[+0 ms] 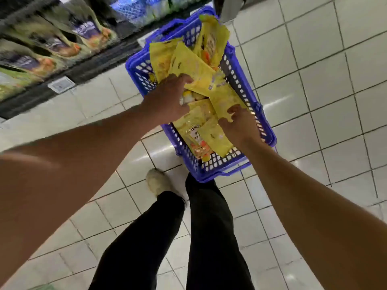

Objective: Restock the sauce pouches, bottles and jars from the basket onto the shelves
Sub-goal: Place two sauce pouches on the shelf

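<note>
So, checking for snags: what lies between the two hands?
Head view: overlapping yellow sauce pouches fill the gap between left hand and right hand.

Yellow pouches [194, 70] fill a blue lattice-walled basket [266, 126] on white tiles [335, 80].

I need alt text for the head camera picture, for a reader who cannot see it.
Seen from above, a person's left hand and right hand grip yellow sauce pouches in a blue basket on a white tiled floor. Shelves of green pouches stand at the left; black trousers show below.
</note>
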`<control>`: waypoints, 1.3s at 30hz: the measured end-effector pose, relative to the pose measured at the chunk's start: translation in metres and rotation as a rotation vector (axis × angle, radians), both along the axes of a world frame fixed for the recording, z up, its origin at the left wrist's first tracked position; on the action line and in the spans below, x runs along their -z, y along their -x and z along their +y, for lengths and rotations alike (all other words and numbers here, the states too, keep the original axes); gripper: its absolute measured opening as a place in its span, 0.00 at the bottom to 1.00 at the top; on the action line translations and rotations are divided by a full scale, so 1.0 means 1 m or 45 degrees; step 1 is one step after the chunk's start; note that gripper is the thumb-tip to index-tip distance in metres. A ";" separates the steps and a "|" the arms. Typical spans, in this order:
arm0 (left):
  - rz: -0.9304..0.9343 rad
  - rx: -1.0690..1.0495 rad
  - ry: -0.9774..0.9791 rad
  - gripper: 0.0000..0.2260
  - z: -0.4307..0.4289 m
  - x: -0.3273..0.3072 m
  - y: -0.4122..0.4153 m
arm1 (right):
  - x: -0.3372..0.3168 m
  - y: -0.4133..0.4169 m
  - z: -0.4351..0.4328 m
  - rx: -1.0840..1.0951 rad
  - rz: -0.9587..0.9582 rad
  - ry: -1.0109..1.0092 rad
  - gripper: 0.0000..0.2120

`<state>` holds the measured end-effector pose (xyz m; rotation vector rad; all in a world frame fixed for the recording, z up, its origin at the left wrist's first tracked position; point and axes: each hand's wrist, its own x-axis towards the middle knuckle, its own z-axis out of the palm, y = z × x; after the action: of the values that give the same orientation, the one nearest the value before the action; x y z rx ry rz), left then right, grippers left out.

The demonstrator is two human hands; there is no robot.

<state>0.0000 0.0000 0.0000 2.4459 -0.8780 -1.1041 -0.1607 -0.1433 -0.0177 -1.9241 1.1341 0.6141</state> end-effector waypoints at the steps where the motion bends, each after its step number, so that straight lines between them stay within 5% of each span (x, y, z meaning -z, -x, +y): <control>1: -0.071 0.098 -0.027 0.31 -0.006 0.012 -0.003 | 0.013 -0.004 -0.001 -0.064 0.003 0.073 0.26; 7: -0.518 0.660 -0.296 0.36 -0.033 0.085 -0.020 | 0.087 -0.026 0.003 -0.463 0.207 0.464 0.34; 12: -0.683 0.849 -0.360 0.39 -0.040 0.131 -0.023 | 0.125 -0.039 0.012 -0.583 0.366 0.575 0.33; 20: -0.937 0.920 -0.348 0.39 -0.059 0.168 -0.028 | 0.157 -0.033 0.009 -0.543 0.436 0.576 0.33; 27: -0.909 0.850 -0.331 0.26 -0.059 0.163 -0.031 | 0.156 -0.029 0.008 -0.526 0.376 0.537 0.34; 31: -0.832 0.734 -0.325 0.27 -0.052 0.140 -0.028 | 0.137 -0.020 0.000 -0.260 0.225 0.356 0.30; 35: -0.666 0.482 -0.205 0.24 -0.039 0.110 -0.018 | 0.101 -0.012 -0.004 0.492 -0.093 -0.247 0.13; 39: -0.148 0.039 -0.035 0.23 -0.013 0.072 -0.007 | 0.055 -0.002 0.008 0.793 -0.264 -0.524 0.12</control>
<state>0.0074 -0.0135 -0.0716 2.5484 -0.9438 -0.9991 -0.1584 -0.1350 -0.0729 -1.1673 1.2695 0.2646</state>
